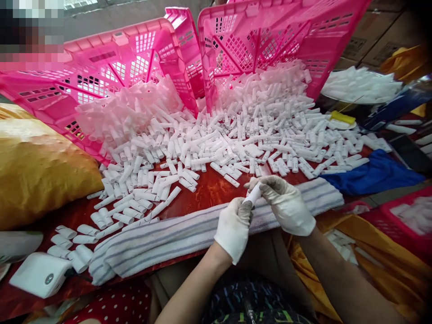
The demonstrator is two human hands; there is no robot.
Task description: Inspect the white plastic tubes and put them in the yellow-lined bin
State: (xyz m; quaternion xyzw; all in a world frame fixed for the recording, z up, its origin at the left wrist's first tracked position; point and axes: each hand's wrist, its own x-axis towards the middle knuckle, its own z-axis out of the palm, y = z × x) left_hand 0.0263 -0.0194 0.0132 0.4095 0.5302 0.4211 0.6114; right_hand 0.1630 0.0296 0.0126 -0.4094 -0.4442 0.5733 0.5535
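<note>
Both my hands wear white gloves with greyish fingertips and meet above the striped towel (189, 229). My left hand (235, 225) is closed around the lower end of a small white tube (253, 194). The fingers of my right hand (285, 202) pinch the same tube near its upper end. The tube is tilted, its top leaning right. Beyond my hands, a large heap of similar white tubes (216, 148) spreads over the dark red table (211, 186), many with small dark marks.
Two pink crates (116, 67) lean open behind the heap. A yellow sack (40, 171) lies left, with a white box (42, 274) near the front left corner. A blue cloth (378, 173) and a yellow object (343, 118) are at right. Another person's polka-dot clothing (118, 301) shows below.
</note>
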